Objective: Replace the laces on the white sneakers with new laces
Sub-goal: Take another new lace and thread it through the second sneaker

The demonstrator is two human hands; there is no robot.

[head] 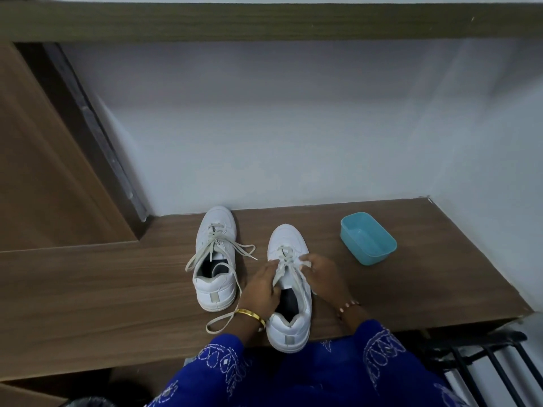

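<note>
Two white sneakers stand on a brown wooden table, toes pointing away from me. The left sneaker is untied, its greyish lace trailing loose over the table to both sides. The right sneaker sits near the table's front edge. My left hand grips the lace on the shoe's left side, fingers curled. My right hand pinches the lace on its right side, near the upper eyelets. Both sleeves are blue with white embroidery.
A light blue plastic tub stands on the table to the right of the shoes, and looks empty. A white wall rises behind the table. A black metal rack sits below the table's right front corner. A wooden panel stands at left.
</note>
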